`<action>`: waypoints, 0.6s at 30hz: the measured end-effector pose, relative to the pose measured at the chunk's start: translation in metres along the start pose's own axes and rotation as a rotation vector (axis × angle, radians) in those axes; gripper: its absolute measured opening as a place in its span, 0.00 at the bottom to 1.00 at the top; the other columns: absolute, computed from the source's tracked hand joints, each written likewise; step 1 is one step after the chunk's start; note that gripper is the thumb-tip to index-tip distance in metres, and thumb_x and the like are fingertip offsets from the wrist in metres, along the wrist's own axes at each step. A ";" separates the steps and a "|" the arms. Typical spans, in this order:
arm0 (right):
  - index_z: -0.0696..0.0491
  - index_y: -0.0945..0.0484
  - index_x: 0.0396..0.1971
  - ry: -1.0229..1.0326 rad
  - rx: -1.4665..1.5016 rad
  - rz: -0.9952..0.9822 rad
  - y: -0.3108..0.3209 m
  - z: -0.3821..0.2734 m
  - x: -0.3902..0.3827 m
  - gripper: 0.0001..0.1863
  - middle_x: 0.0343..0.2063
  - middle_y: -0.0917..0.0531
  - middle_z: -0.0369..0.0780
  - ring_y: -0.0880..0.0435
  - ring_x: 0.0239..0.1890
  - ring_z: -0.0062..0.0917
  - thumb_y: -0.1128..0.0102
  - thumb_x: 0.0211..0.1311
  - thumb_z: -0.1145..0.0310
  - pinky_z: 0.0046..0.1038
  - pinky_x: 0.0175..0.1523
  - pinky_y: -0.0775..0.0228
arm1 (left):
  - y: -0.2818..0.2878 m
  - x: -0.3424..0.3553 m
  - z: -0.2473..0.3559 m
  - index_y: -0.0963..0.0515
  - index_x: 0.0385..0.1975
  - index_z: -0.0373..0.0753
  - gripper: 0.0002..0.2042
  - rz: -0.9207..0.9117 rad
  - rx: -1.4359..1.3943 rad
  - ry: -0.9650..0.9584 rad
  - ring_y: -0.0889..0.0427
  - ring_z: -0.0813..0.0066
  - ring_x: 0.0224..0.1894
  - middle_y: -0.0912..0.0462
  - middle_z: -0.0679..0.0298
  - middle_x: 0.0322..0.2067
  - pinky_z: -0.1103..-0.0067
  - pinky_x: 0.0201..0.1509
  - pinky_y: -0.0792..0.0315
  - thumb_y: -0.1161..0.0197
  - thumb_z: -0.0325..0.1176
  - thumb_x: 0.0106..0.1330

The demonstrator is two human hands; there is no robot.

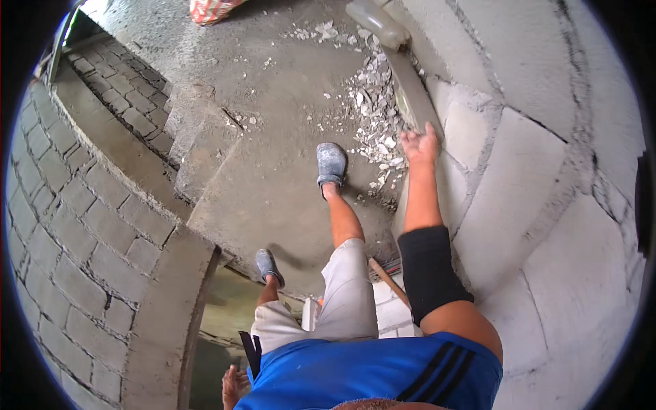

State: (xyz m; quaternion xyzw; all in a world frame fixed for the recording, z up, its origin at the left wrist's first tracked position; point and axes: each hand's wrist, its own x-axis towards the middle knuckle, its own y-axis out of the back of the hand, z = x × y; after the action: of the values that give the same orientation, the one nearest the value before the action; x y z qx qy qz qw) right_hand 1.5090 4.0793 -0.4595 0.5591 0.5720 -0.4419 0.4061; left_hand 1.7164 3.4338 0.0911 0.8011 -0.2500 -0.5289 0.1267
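Grey block wall [519, 171] is steadying the right hand [419, 145], fingers spread, so stepping carefully past rubble [374, 116] seems wise.

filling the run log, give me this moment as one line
right hand open, reaching to grey block wall | left hand low by hip | rubble on concrete floor

The floor [273, 164] is rough grey concrete with white stone crumbs [376, 116] on it. The block wall [533, 178] looks chalky and matt. The shoes [331, 162] look soft, maybe cloth. The elbow sleeve [427, 270] is black cloth.
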 end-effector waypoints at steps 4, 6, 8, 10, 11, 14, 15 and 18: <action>0.52 0.32 0.33 0.055 -0.018 0.060 0.014 0.004 -0.136 0.15 0.20 0.35 0.33 0.37 0.20 0.22 0.47 0.60 0.55 0.30 0.33 0.38 | 0.016 0.078 -0.012 0.27 0.38 0.35 0.25 0.054 0.150 -0.248 0.21 0.66 0.29 0.21 0.57 0.27 0.71 0.33 0.28 0.48 0.55 0.61; 0.51 0.32 0.33 0.030 -0.032 0.018 0.037 0.022 -0.199 0.14 0.20 0.34 0.33 0.36 0.21 0.21 0.48 0.60 0.55 0.29 0.32 0.39 | 0.011 0.114 0.024 0.28 0.43 0.29 0.24 0.058 0.486 -0.467 0.22 0.67 0.32 0.21 0.51 0.28 0.71 0.36 0.30 0.47 0.49 0.63; 0.50 0.32 0.32 -0.015 -0.074 -0.027 0.066 0.049 -0.262 0.15 0.20 0.34 0.33 0.36 0.21 0.21 0.48 0.60 0.53 0.28 0.32 0.40 | 0.008 0.149 0.066 0.32 0.49 0.27 0.25 0.108 0.517 -0.822 0.22 0.58 0.40 0.22 0.46 0.37 0.70 0.44 0.30 0.44 0.44 0.62; 0.50 0.32 0.31 -0.095 -0.137 -0.116 0.099 0.075 -0.326 0.16 0.19 0.34 0.34 0.36 0.21 0.22 0.49 0.61 0.52 0.27 0.31 0.41 | -0.014 0.135 0.129 0.37 0.55 0.27 0.27 0.009 0.300 -0.971 0.28 0.59 0.54 0.27 0.46 0.50 0.73 0.57 0.35 0.44 0.42 0.62; 0.50 0.32 0.31 -0.174 -0.170 -0.200 0.119 0.088 -0.353 0.16 0.18 0.34 0.34 0.36 0.21 0.22 0.50 0.61 0.51 0.27 0.30 0.41 | -0.024 0.133 0.149 0.37 0.56 0.29 0.29 -0.189 0.183 -0.941 0.28 0.61 0.54 0.28 0.48 0.51 0.72 0.57 0.36 0.42 0.43 0.61; 0.51 0.31 0.27 -0.253 -0.334 -0.398 0.159 0.142 -0.462 0.19 0.16 0.34 0.33 0.36 0.20 0.21 0.53 0.63 0.49 0.25 0.30 0.42 | -0.046 0.094 0.190 0.43 0.61 0.33 0.37 -0.545 0.321 -1.088 0.33 0.58 0.58 0.34 0.47 0.57 0.70 0.60 0.39 0.37 0.47 0.55; 0.51 0.31 0.27 -0.260 -0.357 -0.416 0.172 0.162 -0.497 0.19 0.16 0.34 0.33 0.36 0.20 0.21 0.53 0.63 0.49 0.25 0.30 0.42 | -0.063 0.119 0.182 0.45 0.62 0.34 0.40 -0.654 0.301 -1.186 0.35 0.58 0.60 0.36 0.47 0.58 0.69 0.61 0.40 0.35 0.48 0.53; 0.52 0.31 0.22 -0.571 -0.286 -0.623 0.206 0.216 -0.578 0.22 0.13 0.38 0.32 0.38 0.17 0.21 0.56 0.64 0.48 0.25 0.27 0.42 | -0.072 0.075 0.156 0.42 0.59 0.31 0.38 -1.181 -0.115 -1.194 0.31 0.61 0.57 0.31 0.48 0.53 0.70 0.59 0.37 0.33 0.42 0.51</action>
State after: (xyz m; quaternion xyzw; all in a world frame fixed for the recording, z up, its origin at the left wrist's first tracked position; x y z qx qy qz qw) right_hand 1.7344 3.7064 0.0231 0.1538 0.6335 -0.5963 0.4684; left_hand 1.6176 3.4642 -0.0654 0.3784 0.2123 -0.8551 -0.2839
